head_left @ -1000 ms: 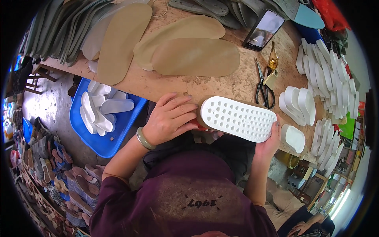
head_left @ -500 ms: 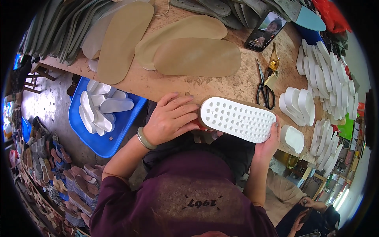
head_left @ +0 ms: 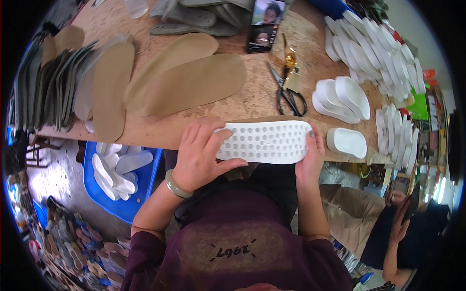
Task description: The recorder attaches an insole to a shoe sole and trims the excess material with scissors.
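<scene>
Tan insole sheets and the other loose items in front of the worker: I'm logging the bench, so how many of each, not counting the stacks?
Tan insole sheets: 3
White perforated insole, held in both hands: 1
Scissors: 1
Phone: 1
Total: 6

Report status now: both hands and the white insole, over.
Left hand and right hand both grip white perforated insole at table edge. Scissors beyond, clear.
</scene>
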